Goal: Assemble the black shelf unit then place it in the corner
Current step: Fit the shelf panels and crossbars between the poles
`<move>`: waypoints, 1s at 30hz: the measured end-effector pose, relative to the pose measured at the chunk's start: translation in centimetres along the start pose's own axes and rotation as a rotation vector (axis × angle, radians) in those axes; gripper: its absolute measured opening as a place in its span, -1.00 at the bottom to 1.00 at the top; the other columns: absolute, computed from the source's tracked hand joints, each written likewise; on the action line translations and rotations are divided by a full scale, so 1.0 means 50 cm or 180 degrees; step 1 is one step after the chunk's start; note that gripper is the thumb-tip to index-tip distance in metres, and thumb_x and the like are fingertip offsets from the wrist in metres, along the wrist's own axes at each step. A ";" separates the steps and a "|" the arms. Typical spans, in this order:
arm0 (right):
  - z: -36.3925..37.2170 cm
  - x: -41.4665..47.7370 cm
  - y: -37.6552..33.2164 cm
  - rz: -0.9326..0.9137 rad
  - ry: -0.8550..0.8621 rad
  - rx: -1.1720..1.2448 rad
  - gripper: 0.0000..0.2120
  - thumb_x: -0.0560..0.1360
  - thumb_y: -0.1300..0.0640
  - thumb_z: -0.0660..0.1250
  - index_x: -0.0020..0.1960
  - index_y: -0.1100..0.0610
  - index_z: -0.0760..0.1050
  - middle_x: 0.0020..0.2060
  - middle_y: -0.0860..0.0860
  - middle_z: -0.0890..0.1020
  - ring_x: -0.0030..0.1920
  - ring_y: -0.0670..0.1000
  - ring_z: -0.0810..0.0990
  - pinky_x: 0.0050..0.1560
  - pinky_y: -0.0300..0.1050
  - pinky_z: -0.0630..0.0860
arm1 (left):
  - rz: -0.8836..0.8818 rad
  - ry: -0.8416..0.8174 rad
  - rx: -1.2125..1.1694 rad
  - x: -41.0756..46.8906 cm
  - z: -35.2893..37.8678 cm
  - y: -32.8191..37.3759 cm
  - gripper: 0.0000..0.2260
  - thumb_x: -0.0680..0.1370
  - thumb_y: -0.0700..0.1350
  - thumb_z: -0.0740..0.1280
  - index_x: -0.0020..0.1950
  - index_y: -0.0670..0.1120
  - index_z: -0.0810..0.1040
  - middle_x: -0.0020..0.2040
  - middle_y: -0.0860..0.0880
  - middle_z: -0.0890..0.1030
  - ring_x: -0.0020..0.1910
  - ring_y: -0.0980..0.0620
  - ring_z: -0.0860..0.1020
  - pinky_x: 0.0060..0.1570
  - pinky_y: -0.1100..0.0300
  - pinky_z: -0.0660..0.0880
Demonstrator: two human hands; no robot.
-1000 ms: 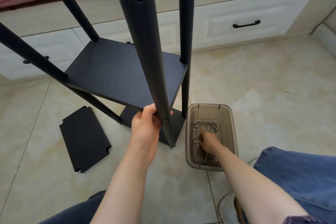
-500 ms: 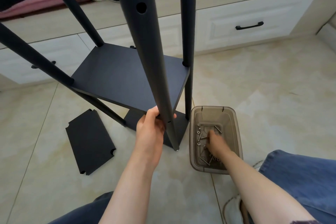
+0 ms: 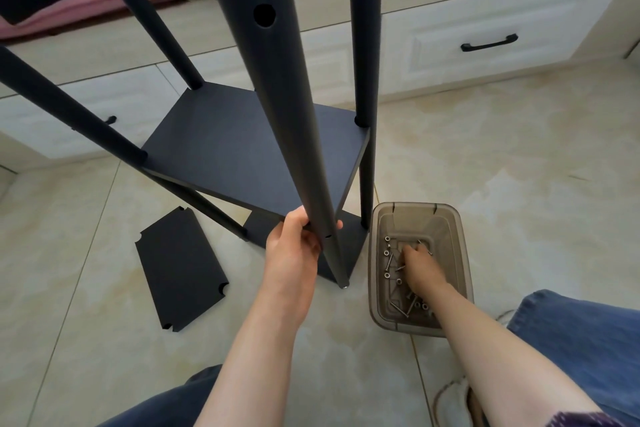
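The black shelf unit stands on the floor on four round posts, with one shelf board (image 3: 249,152) fitted midway and another low down. My left hand (image 3: 294,246) grips the nearest post (image 3: 287,121) close to its foot. My right hand (image 3: 420,265) reaches down into a smoky plastic bin (image 3: 381,218) of loose bolts (image 3: 388,253) and nuts; its fingers are curled among them and I cannot see whether they hold one. A spare black shelf panel (image 3: 180,270) with notched corners lies flat on the tiles left of the unit.
White drawer fronts with black handles (image 3: 488,43) line the wall behind the unit, under a bench with a pink cushion. Beige tiled floor stretches to the right. My blue-jeaned knees (image 3: 581,336) sit at the bottom edge.
My right hand has shifted a little farther up inside the bin among the bolts. The left hand keeps its grip on the post; the view has drifted slightly.
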State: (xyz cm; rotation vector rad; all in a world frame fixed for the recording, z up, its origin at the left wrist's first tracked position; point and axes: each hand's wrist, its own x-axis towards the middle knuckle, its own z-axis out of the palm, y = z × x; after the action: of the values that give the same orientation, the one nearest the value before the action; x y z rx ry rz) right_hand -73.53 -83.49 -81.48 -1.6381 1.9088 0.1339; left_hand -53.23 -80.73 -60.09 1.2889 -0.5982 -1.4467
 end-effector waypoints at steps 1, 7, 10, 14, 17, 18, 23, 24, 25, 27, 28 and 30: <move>0.001 -0.001 0.001 0.0025 0.0039 0.0011 -0.87 0.60 0.24 0.15 0.14 0.15 0.39 0.22 0.18 0.42 0.08 0.19 0.51 0.08 0.04 0.53 | -0.0004 -0.0005 0.0017 0.001 -0.001 -0.001 -0.54 0.67 -0.13 0.18 -0.35 0.06 0.71 -0.32 0.05 0.63 -0.23 0.05 0.68 0.12 0.08 0.52; 0.004 -0.009 0.001 0.0131 0.0190 0.0372 -0.83 0.62 0.23 0.17 0.19 0.19 0.41 0.17 0.19 0.51 0.09 0.19 0.53 0.08 0.07 0.54 | -0.0037 -0.0052 0.0017 0.005 -0.003 -0.003 -0.53 0.66 -0.14 0.18 -0.35 0.08 0.71 -0.34 0.05 0.62 -0.23 0.06 0.67 0.11 0.09 0.51; -0.011 -0.027 -0.021 0.0441 0.0499 0.1344 -0.83 0.64 0.21 0.15 0.20 0.18 0.40 0.05 0.17 0.58 -0.08 0.14 0.56 -0.09 -0.01 0.51 | -0.0010 -0.0049 0.0060 0.003 -0.002 0.001 -0.56 0.66 -0.13 0.20 -0.33 0.11 0.72 -0.32 0.06 0.63 -0.21 0.06 0.67 0.07 0.11 0.52; -0.051 -0.065 -0.085 0.0589 0.0937 0.2656 -0.81 0.62 0.23 0.21 0.17 0.21 0.55 -0.06 0.14 0.64 -0.18 0.07 0.57 -0.15 -0.05 0.52 | 0.0008 -0.0094 0.0064 -0.006 -0.003 0.007 -0.64 0.65 -0.09 0.26 -0.27 0.06 0.74 -0.29 0.01 0.64 -0.16 0.03 0.68 -0.01 0.17 0.53; -0.113 -0.104 -0.144 0.0625 0.1157 0.3769 -0.77 0.62 0.25 0.18 0.10 0.18 0.61 -0.15 0.10 0.63 -0.17 0.08 0.52 -0.13 -0.02 0.49 | 0.0009 0.0003 -0.0039 -0.013 -0.004 0.010 -0.79 0.64 -0.03 0.31 -0.07 -0.04 0.71 -0.23 -0.01 0.67 -0.11 -0.02 0.70 -0.12 0.22 0.60; -0.140 -0.117 -0.162 0.0577 0.1266 0.3991 -0.75 0.62 0.26 0.16 0.05 0.15 0.63 -0.21 0.06 0.60 -0.23 0.04 0.51 -0.20 -0.06 0.47 | -0.0003 0.0044 -0.0124 -0.016 -0.002 0.012 -0.80 0.63 0.00 0.33 0.03 -0.09 0.68 -0.20 -0.01 0.68 -0.10 -0.03 0.70 -0.12 0.21 0.61; -0.283 -0.183 -0.253 0.0295 0.1412 0.4783 -0.72 0.63 0.25 0.13 -0.01 0.13 0.62 -0.36 -0.03 0.49 -0.37 -0.09 0.48 -0.35 -0.23 0.48 | -0.0165 0.0390 -0.0857 -0.013 0.004 0.042 -0.63 0.63 0.02 0.35 0.36 -0.15 0.54 0.16 -0.12 0.70 0.09 -0.08 0.70 -0.03 0.07 0.66; -0.310 -0.191 -0.265 0.0278 0.1429 0.4826 -0.74 0.64 0.22 0.15 0.00 0.12 0.61 -0.35 -0.03 0.49 -0.35 -0.08 0.49 -0.31 -0.21 0.51 | -0.0163 0.0471 -0.1060 -0.010 0.002 0.054 -0.65 0.63 0.00 0.35 0.37 -0.14 0.52 0.19 -0.14 0.68 0.11 -0.11 0.69 -0.03 0.04 0.67; -0.335 -0.197 -0.274 0.0239 0.1462 0.4804 -0.77 0.64 0.19 0.17 0.03 0.14 0.61 -0.34 -0.03 0.49 -0.33 -0.07 0.49 -0.28 -0.19 0.52 | -0.0151 0.0536 -0.1252 -0.007 0.000 0.065 -0.66 0.63 -0.03 0.35 0.37 -0.13 0.51 0.20 -0.15 0.68 0.12 -0.12 0.69 0.00 0.01 0.67; -0.382 -0.200 -0.285 0.0085 0.1527 0.4526 -0.75 0.63 0.12 0.20 0.12 0.25 0.57 -0.30 -0.01 0.50 -0.30 -0.06 0.49 -0.21 -0.13 0.54 | -0.0156 0.0611 -0.1501 0.000 -0.007 0.081 -0.67 0.62 -0.08 0.37 0.36 -0.14 0.50 0.19 -0.15 0.68 0.11 -0.11 0.69 0.01 0.01 0.68; -0.403 -0.200 -0.289 -0.0037 0.1520 0.4260 -0.71 0.63 0.08 0.22 0.16 0.29 0.54 -0.24 0.01 0.53 -0.27 -0.05 0.50 -0.20 -0.14 0.55 | -0.0178 0.0624 -0.1567 0.003 -0.009 0.086 -0.67 0.62 -0.09 0.38 0.36 -0.14 0.50 0.18 -0.15 0.68 0.11 -0.11 0.69 0.00 0.01 0.68; -0.438 -0.199 -0.296 -0.0330 0.1450 0.3558 -0.60 0.62 0.02 0.26 0.32 0.29 0.48 0.02 0.07 0.61 -0.15 -0.03 0.54 -0.19 -0.16 0.56 | -0.0241 0.0629 -0.1660 0.006 -0.010 0.090 -0.64 0.60 -0.11 0.41 0.38 -0.15 0.49 0.18 -0.16 0.68 0.12 -0.13 0.68 0.04 -0.01 0.67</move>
State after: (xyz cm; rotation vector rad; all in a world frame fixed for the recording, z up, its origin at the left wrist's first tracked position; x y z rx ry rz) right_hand -67.70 -88.22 -54.25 -0.9851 1.6380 -1.2125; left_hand -51.06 -82.31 -56.42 1.0247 -0.0296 -1.3944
